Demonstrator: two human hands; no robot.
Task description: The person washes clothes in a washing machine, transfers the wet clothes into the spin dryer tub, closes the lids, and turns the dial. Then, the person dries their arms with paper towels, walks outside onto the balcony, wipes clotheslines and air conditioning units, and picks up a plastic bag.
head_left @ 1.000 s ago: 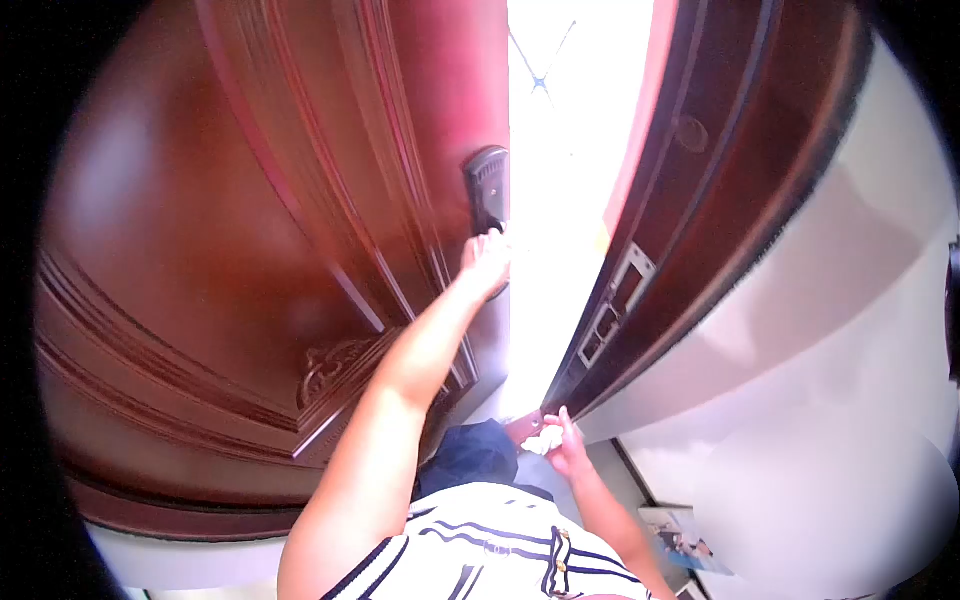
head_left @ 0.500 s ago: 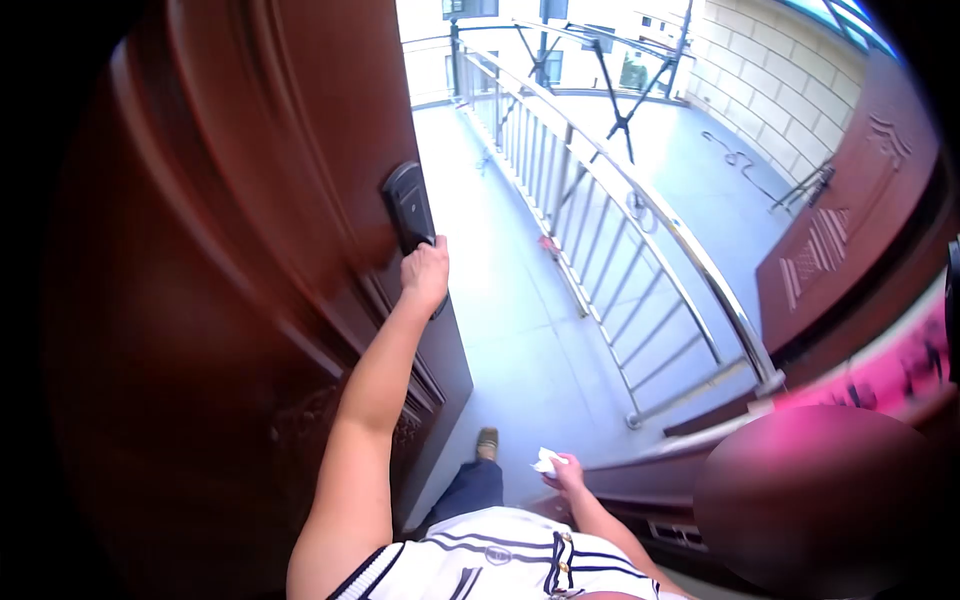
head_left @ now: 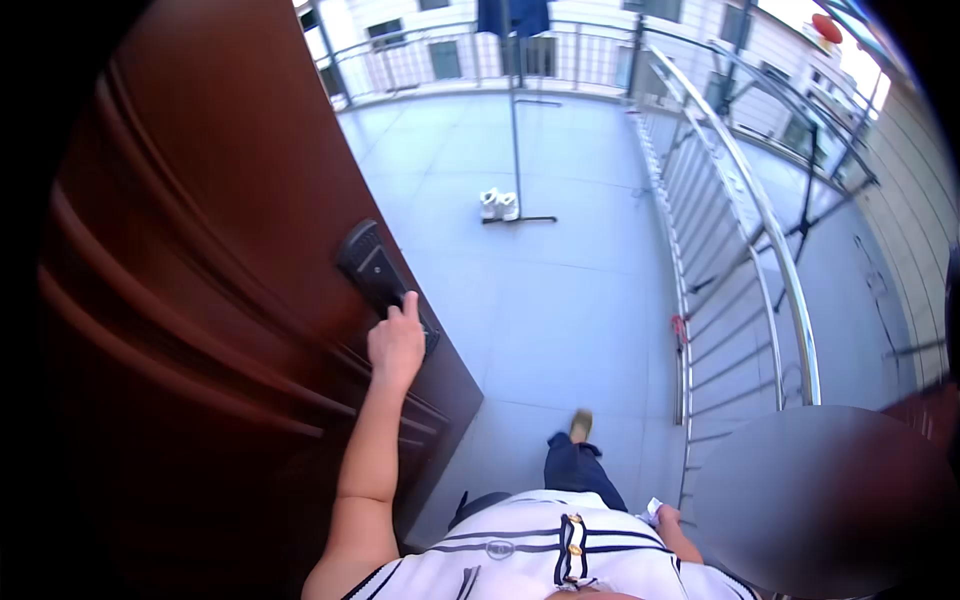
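My left hand point(head_left: 396, 350) is on the black door handle point(head_left: 372, 265), fingers curled over its lower part and the index finger stretched along it. The handle is mounted near the edge of a dark brown door point(head_left: 230, 190), which stands swung out at my left. Low at my right side, my right hand point(head_left: 672, 520) holds a crumpled white tissue point(head_left: 653, 508). Part of that hand is cut off by a blurred patch.
A metal railing point(head_left: 770, 220) runs along the right. Ahead on the grey tiled floor point(head_left: 560, 300), a pair of white shoes point(head_left: 499, 204) sits by the foot of a thin stand point(head_left: 517, 150). My shoe point(head_left: 581, 424) is on the floor in front of me.
My view has turned left, bringing the shoes and stand into sight. My left hand stays at the handle, its index finger now more extended. The right hand still has the tissue, nearer my body.
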